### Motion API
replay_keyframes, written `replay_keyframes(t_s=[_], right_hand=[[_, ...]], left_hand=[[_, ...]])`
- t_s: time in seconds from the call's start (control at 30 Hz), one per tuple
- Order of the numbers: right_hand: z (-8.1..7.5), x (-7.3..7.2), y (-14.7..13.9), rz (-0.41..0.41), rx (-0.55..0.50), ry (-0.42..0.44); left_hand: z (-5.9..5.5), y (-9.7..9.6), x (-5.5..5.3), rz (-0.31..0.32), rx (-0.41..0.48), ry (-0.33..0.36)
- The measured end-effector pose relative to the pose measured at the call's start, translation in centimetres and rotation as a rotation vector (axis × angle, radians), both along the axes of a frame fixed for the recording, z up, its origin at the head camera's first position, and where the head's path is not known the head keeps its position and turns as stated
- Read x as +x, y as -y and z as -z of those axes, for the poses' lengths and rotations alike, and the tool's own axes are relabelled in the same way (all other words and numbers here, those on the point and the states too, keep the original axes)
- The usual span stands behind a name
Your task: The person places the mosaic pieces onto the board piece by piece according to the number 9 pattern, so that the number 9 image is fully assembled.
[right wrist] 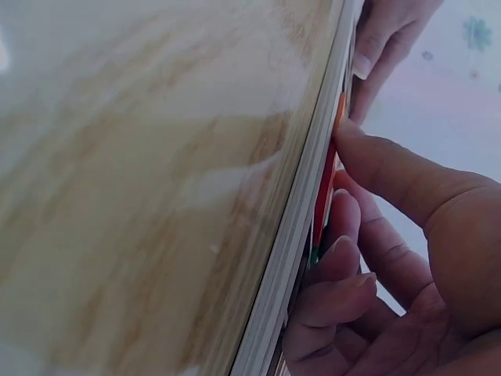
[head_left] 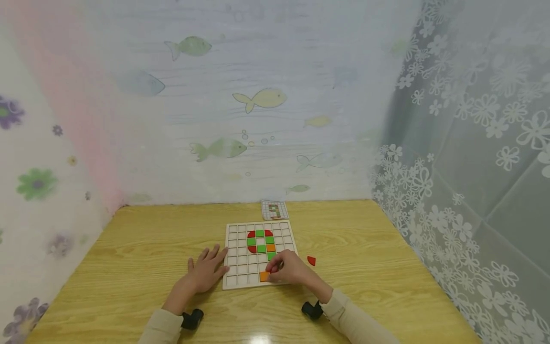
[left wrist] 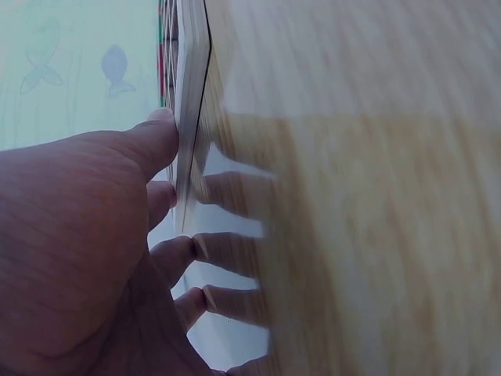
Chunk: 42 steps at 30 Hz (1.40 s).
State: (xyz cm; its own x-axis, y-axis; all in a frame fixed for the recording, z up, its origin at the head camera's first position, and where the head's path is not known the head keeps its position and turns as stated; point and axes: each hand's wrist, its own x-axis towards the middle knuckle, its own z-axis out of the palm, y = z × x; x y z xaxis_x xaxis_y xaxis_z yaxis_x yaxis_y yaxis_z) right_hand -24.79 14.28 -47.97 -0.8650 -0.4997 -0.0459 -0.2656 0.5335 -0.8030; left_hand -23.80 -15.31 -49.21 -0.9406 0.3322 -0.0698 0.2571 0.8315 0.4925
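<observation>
A pale grid board (head_left: 237, 270) lies on the table, with red, green and orange tiles set in some of its squares. My left hand (head_left: 205, 272) rests on the table with fingers spread, its thumb and fingertips touching the board's left edge. Over the lower right squares, my right hand (head_left: 290, 268) pinches a red tile (right wrist: 324, 200), mostly covered by the fingers in the head view. An orange tile (head_left: 264, 276) lies in the bottom row beside the right thumb. In the right wrist view, the thumb tip is close against the orange tile (right wrist: 340, 113).
One loose red quarter-round tile (head_left: 311, 261) lies on the table right of the board. Behind the board is a pattern card (head_left: 275, 210) printed with a coloured grid. Painted walls border the wooden table (head_left: 172, 229) at the back and sides.
</observation>
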Motion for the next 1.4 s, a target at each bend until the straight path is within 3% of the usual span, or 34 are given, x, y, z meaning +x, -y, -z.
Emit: replay_keyframes(t_s=[0.23,0.4,0.57,0.73,0.87,1.1,1.3,1.4], right_hand=[[0.0,-0.1,0.0,-0.001,0.001,0.008],[0.1,-0.3,-0.3,-0.022,-0.002,0.01],[0.4,-0.7,-1.1,-0.062,-0.051,0.04],[0.4,-0.8,-2.1,-0.076,-0.109,0.097],[0.3,-0.8,-3.0,-0.044,-0.122,0.1],[-0.1,-0.9,-5.2,-0.018,-0.113,0.048],[-0.6,-1.5,-8.6,0.011,-0.066,-0.066],[-0.5,-1.8,-10.3,0.047,-0.017,-0.082]], left_hand=[[-1.1,-0.2,0.4,0.003,-0.007,0.023],[-0.5,0.0,0.4,0.014,0.038,-0.01],[-0.2,0.1,0.3,0.015,0.026,-0.007],[-0.9,-0.1,0.5,0.005,0.012,0.023],[-0.9,-0.1,0.5,0.01,0.024,0.012],[-0.2,0.1,0.4,0.008,0.02,0.015],[-0.8,0.0,0.4,0.0,0.003,0.025],[-0.9,0.0,0.4,-0.003,-0.008,0.029]])
